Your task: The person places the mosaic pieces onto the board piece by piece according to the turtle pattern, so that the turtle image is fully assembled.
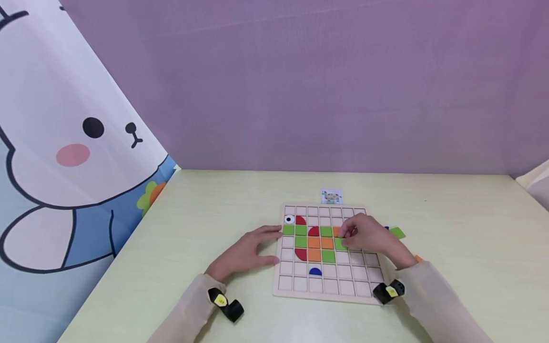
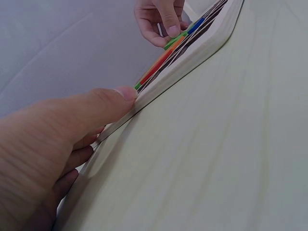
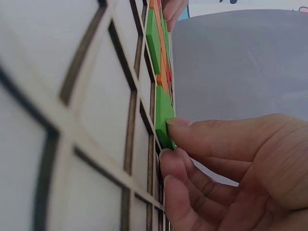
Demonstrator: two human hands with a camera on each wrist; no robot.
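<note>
A wooden grid board (image 1: 321, 298) lies on the table, its cells partly filled with flat coloured tiles. With thumb and fingers my right hand (image 1: 366, 233) pinches a green square tile (image 3: 163, 108), which sits over a cell at the right end of the tile pattern. My left hand (image 1: 242, 255) is spread at the board's left edge, thumb and fingertips touching the rim. In the pattern are a white tile with a black-dotted eye (image 1: 289, 219), a red quarter-round tile (image 1: 301, 254), orange squares (image 1: 314, 256) and several green squares. Lower down sits a blue half-round tile (image 1: 315, 271).
A small picture card (image 1: 331, 196) lies just behind the board. To the right, a loose green piece (image 1: 398, 232) and an orange piece (image 1: 418, 258), partly hidden by the right arm, rest on the table. A purple cloth wall (image 1: 343, 95) rises behind the table.
</note>
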